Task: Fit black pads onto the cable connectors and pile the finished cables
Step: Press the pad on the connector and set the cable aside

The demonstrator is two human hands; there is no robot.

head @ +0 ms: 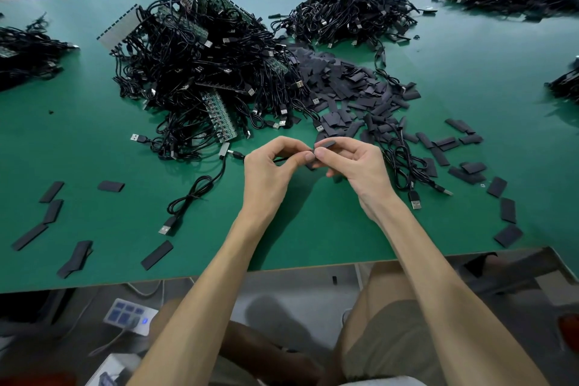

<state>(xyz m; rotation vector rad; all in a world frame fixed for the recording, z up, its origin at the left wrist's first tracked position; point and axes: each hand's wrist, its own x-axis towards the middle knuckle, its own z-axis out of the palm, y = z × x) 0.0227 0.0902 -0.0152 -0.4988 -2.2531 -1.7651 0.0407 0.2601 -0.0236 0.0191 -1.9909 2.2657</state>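
Grip: my right hand [354, 166] pinches pad [326, 144], left hand [271, 166] pinches cable [281, 160] end, both above desk [94, 141] near heap [200, 66]; fingers hide connector. Risk: flattened pad mouth may catch connector edge, pad goes on crooked or slips from pinch.

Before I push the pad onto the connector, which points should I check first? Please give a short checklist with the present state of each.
1. Left hand pinches the cable: ok.
2. Right hand pinches a black pad: ok.
3. Pad opening lined up with the connector: cannot tell, the fingers hide it.
4. More pads close by on the green table: ok, a heap lies beyond the hands.
5. Which pile takes finished cables: cannot tell.
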